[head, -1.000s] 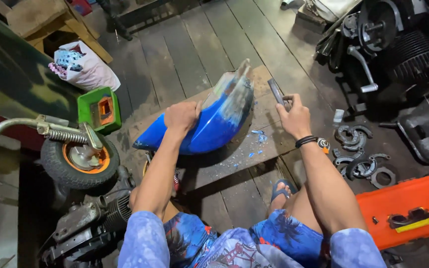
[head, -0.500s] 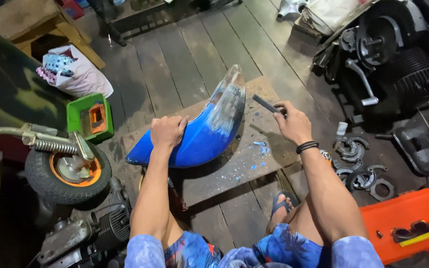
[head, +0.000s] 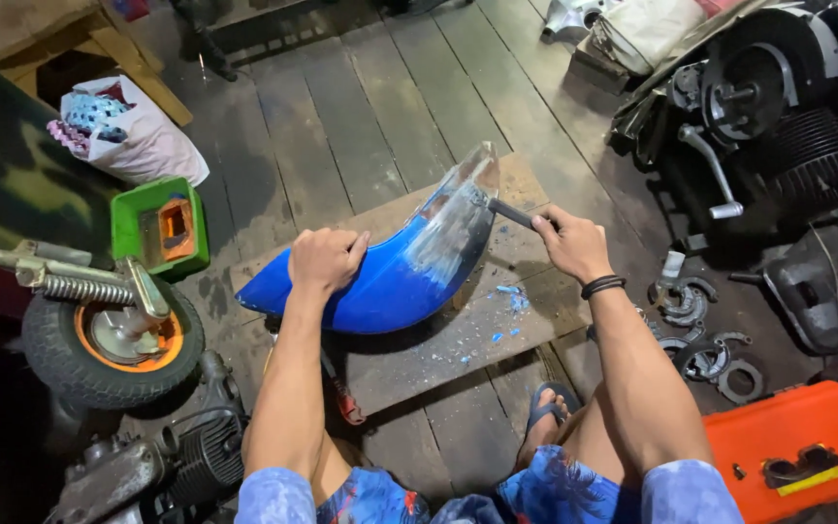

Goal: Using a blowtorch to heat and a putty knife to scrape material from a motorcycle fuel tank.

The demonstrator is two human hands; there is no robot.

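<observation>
A curved blue fender (head: 390, 277) lies on a wooden board (head: 458, 340), its far end scraped to bare grey metal. My left hand (head: 324, 260) presses on the fender's top near its blue end. My right hand (head: 569, 243) grips the handle of a dark scraper (head: 508, 212), whose tip touches the bare end of the fender. Blue paint flakes (head: 508, 301) lie on the board below the tool.
A small wheel with an orange hub (head: 113, 344) and a spring stands at left, a green box (head: 160, 226) behind it. An engine (head: 778, 107) sits at the right, metal rings (head: 695, 330) on the floor, an orange case (head: 792, 451) at lower right. A plastic bag (head: 123, 136) lies far left.
My right hand has brought the scraper down and left onto the fender's bare end. My left hand stays on the fender. The view has shifted slightly.
</observation>
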